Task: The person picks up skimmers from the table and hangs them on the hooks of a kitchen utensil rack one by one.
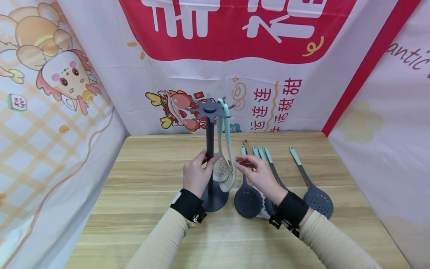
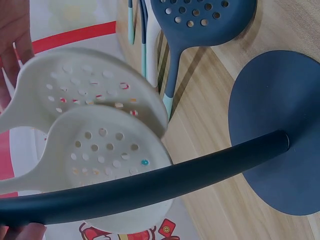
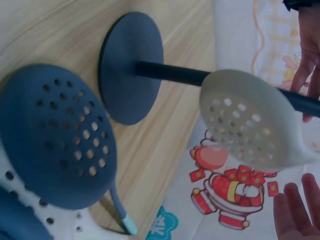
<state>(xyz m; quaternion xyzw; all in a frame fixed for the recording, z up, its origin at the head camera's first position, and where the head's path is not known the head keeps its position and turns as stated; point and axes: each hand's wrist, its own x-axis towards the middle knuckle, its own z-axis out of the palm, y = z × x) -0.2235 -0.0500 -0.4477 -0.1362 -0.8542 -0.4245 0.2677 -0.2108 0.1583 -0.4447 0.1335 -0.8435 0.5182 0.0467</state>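
Note:
My left hand (image 1: 198, 172) grips the dark pole (image 1: 209, 140) of a utensil stand about halfway up. The stand's round base (image 2: 270, 100) rests on the table. From the hooks of its top (image 1: 211, 109) hang two cream skimmers with mint handles, a smaller one (image 1: 221, 170) and a larger one (image 1: 229, 184) side by side. My right hand (image 1: 260, 175) is just right of the hanging skimmers. In the right wrist view its fingers (image 3: 296, 207) are extended below the larger skimmer's neck, holding nothing.
Dark slotted skimmers (image 1: 248, 201) lie on the wooden table (image 1: 141, 179) right of the stand, among several mint-handled utensils and one with a brown handle (image 1: 247, 147). Another perforated turner (image 1: 318, 201) lies farther right. Printed cloth (image 1: 215, 71) hangs behind the table.

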